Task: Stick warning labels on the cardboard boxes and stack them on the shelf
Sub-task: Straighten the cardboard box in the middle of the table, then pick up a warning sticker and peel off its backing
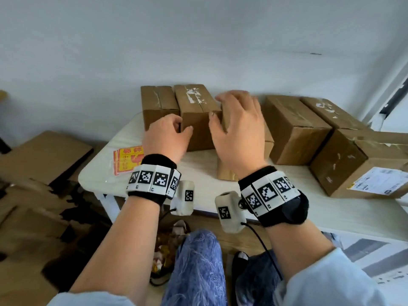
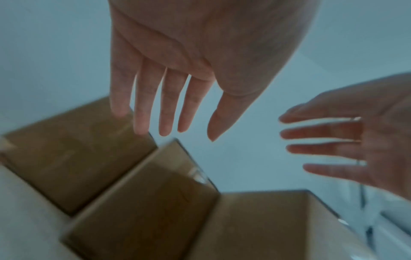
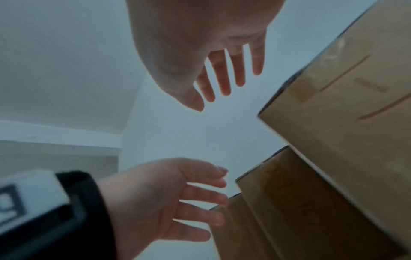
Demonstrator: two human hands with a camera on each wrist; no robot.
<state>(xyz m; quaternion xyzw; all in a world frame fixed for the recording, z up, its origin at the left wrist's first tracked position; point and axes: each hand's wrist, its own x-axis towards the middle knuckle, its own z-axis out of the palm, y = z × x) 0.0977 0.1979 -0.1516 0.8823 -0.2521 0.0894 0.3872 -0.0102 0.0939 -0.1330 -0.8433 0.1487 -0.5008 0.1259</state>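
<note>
Several brown cardboard boxes stand on a white table (image 1: 220, 195). My left hand (image 1: 174, 131) is open and hovers at the front of the middle box (image 1: 198, 115), holding nothing. Open as well, my right hand (image 1: 234, 120) spreads over the neighbouring box (image 1: 269, 144), mostly hiding it. Whether either hand touches cardboard is unclear. Red and yellow warning labels (image 1: 127, 161) lie on the table left of my left wrist. In the left wrist view the left hand's fingers (image 2: 164, 105) hang straight above two boxes (image 2: 144, 202). From the right wrist, the right hand (image 3: 213, 75) is spread, empty, beside a box (image 3: 344, 105).
Another box (image 1: 159, 104) stands at the far left against the wall. Larger boxes (image 1: 295, 129) fill the table's right side, one with a white shipping label (image 1: 375, 182). Flattened cardboard (image 1: 44, 155) lies on the floor to the left. The table's front strip is bare.
</note>
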